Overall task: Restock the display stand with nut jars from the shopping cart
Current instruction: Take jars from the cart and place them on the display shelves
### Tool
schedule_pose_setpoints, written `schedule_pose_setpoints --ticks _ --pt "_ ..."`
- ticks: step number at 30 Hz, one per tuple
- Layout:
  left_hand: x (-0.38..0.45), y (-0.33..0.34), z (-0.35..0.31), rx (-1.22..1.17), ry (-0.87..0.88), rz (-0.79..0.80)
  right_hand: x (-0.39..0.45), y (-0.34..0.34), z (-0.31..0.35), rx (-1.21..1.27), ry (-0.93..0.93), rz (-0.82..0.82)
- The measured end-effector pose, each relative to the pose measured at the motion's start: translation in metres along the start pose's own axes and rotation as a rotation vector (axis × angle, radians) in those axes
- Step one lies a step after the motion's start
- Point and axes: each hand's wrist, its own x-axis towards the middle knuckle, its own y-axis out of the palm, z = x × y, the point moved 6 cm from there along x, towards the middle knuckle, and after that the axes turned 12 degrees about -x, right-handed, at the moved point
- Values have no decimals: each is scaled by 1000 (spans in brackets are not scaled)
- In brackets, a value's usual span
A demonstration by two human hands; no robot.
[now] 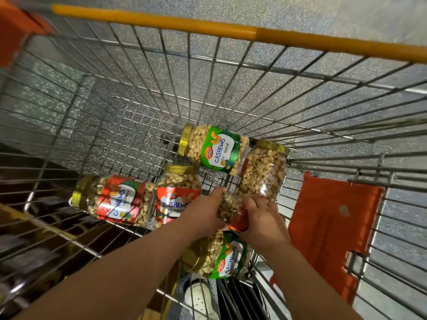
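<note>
Left hand (pixel 203 213) and right hand (pixel 261 218) clasped clear red-labelled cashew jar (pixel 228 210) between them | inside wire shopping cart (pixel 208 88) | green-labelled jar (pixel 213 148) lay far.

Gold lids and pale tan nuts are seen on the cashew jars: a green-labelled jar (pixel 213 148), another green-labelled jar (pixel 221 257), a red-labelled jar (pixel 115 200) and a second red-labelled jar (pixel 176 195). The wire cart (pixel 161 72) is silver-grey, with a yellow-orange handle bar (pixel 231 31) and an orange seat flap (pixel 328 227). The floor (pixel 300 10) is speckled grey.
</note>
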Motion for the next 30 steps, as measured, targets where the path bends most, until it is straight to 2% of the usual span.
schedule_pose_setpoints --ticks 6,12,16,20,23,26,30 --pt "-25 -19 -32 78 77 -54 -23 -34 -1 -24 24 10" --pt "-78 -54 -73 105 142 -132 -63 -94 4 -25 32 -97" --pt "-140 -77 -107 245 261 -195 -107 -139 13 11 19 -168" --pt "-211 -92 -128 249 339 -316 -165 -178 27 45 -19 -195" --pt "-258 -102 -137 297 401 -407 -212 -205 38 66 -26 -284" --pt "-322 -111 -146 275 465 -510 -272 -229 51 165 -28 -347" --pt "-413 -106 -155 168 634 -631 -349 -250 67 391 -61 -444"
